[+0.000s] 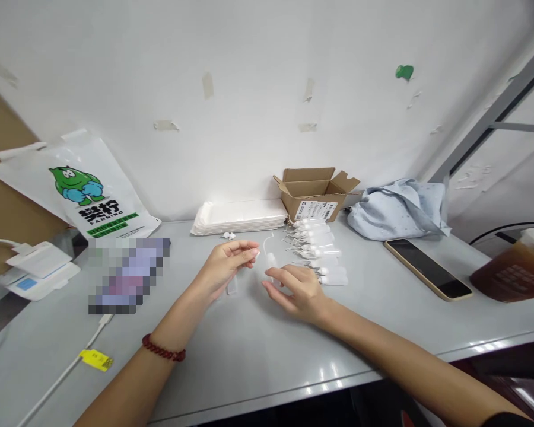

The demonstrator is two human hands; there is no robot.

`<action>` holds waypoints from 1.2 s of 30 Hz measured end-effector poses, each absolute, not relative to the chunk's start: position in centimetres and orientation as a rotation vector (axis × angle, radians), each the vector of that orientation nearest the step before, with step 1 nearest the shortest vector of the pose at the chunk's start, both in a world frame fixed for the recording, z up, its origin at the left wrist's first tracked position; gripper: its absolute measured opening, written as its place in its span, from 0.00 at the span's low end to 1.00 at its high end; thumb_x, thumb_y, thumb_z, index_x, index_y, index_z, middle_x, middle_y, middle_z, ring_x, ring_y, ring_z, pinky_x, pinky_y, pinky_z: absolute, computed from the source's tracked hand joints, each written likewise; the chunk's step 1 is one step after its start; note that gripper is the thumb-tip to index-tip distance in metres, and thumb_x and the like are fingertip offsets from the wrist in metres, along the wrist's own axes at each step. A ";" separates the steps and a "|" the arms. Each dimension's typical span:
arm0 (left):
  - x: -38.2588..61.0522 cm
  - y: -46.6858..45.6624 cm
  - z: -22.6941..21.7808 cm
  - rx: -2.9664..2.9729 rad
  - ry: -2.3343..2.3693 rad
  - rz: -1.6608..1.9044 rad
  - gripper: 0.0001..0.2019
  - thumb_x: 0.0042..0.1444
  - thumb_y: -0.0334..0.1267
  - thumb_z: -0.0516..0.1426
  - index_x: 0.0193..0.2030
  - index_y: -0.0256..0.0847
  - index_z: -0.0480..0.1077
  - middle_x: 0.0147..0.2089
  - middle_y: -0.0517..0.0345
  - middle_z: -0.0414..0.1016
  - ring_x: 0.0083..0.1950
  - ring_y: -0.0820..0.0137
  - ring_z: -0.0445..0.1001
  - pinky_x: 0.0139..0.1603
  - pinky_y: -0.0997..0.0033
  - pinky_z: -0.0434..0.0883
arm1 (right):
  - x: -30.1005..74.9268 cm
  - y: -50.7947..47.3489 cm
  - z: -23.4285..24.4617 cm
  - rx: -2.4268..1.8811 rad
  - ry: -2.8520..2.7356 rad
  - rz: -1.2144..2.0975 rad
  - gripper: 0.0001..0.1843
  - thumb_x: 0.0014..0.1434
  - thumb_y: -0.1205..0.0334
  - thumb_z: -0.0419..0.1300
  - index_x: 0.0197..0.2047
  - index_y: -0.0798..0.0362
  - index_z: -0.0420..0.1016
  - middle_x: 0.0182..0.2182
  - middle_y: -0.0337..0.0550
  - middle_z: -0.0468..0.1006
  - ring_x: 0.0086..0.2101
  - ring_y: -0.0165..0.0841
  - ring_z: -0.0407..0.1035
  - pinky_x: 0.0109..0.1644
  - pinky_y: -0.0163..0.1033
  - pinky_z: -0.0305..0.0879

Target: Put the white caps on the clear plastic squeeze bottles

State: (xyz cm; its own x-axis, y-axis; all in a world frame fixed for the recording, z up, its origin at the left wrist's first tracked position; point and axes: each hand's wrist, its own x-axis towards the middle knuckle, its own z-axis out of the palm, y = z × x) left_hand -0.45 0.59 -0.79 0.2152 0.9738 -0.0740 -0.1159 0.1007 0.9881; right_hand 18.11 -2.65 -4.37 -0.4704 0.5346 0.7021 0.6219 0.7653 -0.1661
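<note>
Just beyond the fingertips of the right hand (pixel 300 292) is one translucent piece (pixel 272 260) with a curved white string; whether those bent fingers clamp it cannot be told. The left hand (pixel 226 264) pinches thumb and forefinger together on one small white bit (pixel 258 255), a narrow gap separating the hands. From both grips, grey tabletop (pixel 244 362) extends toward its front edge; behind them, the wall (pixel 244 160) marks the far limit. Counted around the grips: behind the left, one stack of white packets (pixel 240 216); beyond the right, one open carton (pixel 311 188) and a row of stringed pieces (pixel 324 252), overlapping too closely to count; farther right, one cloth bundle (pixel 398 207), one phone (pixel 427 270) and one cup (pixel 516 270).
</note>
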 end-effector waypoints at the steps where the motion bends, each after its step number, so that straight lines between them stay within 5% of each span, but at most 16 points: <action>1: -0.4 0.6 -0.9 1.145 0.988 1.027 0.12 0.43 0.40 0.66 0.36 0.38 0.77 0.33 0.57 0.74 0.33 0.73 0.68 0.41 0.68 0.66 | 18.0 -2.8 -4.4 -0.845 -2.156 -0.083 0.12 0.62 0.60 0.51 0.40 0.54 0.73 0.21 0.42 0.71 0.22 0.29 0.64 0.27 0.34 0.59; 10: -0.9 0.5 -0.8 1.100 0.870 0.946 0.10 0.46 0.38 0.65 0.37 0.41 0.78 0.39 0.56 0.75 0.38 0.72 0.70 0.44 0.70 0.67 | 17.2 -4.1 -3.5 -0.705 -1.958 0.412 0.06 0.59 0.65 0.53 0.39 0.52 0.70 0.23 0.38 0.73 0.23 0.27 0.67 0.28 0.32 0.64; 18: -1.0 0.5 -0.7 1.135 0.921 0.943 0.12 0.42 0.37 0.67 0.36 0.40 0.77 0.37 0.55 0.77 0.35 0.71 0.72 0.43 0.67 0.69 | 16.9 -3.8 -2.9 -0.911 -1.461 1.178 0.10 0.61 0.55 0.53 0.39 0.53 0.65 0.25 0.38 0.74 0.22 0.27 0.67 0.27 0.33 0.64; 28: -0.3 0.3 -1.1 1.273 0.950 1.082 0.12 0.45 0.39 0.66 0.38 0.40 0.75 0.38 0.57 0.76 0.36 0.71 0.73 0.44 0.66 0.70 | 17.6 -2.5 -2.3 -0.859 -1.137 1.670 0.18 0.56 0.46 0.57 0.39 0.51 0.60 0.18 0.31 0.70 0.13 0.23 0.59 0.18 0.30 0.57; 36: -0.3 0.1 -0.5 1.394 0.983 1.059 0.12 0.46 0.39 0.65 0.38 0.41 0.75 0.40 0.56 0.77 0.44 0.67 0.73 0.46 0.68 0.70 | 17.9 -2.2 -2.2 -0.833 -0.943 1.865 0.17 0.58 0.47 0.57 0.38 0.52 0.61 0.19 0.36 0.73 0.13 0.23 0.56 0.17 0.29 0.54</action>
